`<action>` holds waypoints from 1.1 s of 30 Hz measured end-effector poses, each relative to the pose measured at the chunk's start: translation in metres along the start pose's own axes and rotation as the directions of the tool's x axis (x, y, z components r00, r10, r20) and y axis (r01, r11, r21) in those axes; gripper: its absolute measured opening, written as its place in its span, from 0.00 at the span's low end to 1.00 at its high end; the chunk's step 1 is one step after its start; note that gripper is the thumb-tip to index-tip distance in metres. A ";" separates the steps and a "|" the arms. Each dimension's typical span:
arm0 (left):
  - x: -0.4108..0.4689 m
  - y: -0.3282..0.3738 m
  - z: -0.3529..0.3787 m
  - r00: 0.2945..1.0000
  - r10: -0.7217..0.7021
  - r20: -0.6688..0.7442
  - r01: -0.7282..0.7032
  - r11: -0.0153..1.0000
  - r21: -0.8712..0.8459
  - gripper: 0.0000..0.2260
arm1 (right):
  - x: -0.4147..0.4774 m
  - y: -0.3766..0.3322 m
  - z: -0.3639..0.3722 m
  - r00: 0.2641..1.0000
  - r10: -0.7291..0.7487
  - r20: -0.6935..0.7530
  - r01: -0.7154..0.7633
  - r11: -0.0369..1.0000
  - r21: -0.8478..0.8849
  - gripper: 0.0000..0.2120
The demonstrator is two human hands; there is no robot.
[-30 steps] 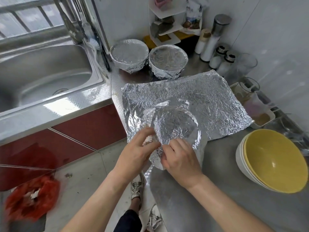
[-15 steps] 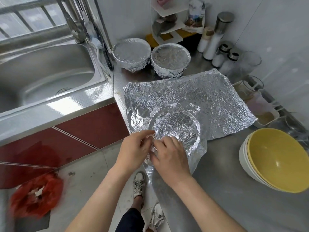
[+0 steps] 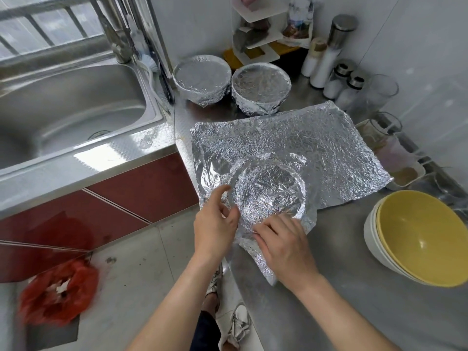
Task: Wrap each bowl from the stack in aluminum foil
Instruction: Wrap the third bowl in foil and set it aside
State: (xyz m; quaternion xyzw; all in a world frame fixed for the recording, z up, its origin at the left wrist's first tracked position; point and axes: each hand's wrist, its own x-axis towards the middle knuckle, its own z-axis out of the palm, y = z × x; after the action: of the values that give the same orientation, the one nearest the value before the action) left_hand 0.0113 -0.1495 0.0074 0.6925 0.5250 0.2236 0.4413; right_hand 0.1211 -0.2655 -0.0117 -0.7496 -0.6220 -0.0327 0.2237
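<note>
Two wrapped bowls (image 3: 202, 82), one bowl (image 3: 268, 196) in foil (image 3: 316, 148) — one stack (image 3: 374, 239) unwrapped.

My forearms (image 3: 174, 307) are bare to the near edge. Between them I see a dark leg garment (image 3: 205, 330) and white lace-up shoes (image 3: 239, 325) with dark markings.

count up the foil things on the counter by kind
finished wrapped bowls: 2
bowl being wrapped: 1
flat foil sheet: 1
total: 4
</note>
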 end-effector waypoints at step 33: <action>0.022 -0.004 -0.020 0.966 0.006 0.257 -0.005 1.000 -0.003 0.15 | 0.031 -0.047 0.017 0.981 0.193 -0.016 -0.193 0.981 -0.018 0.04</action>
State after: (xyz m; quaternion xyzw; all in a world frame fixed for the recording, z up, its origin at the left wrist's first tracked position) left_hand 0.0010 -0.1211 0.0109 0.7165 0.4614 0.1338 0.5058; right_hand 0.0796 -0.2250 -0.0027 -0.8083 -0.5445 -0.0222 0.2229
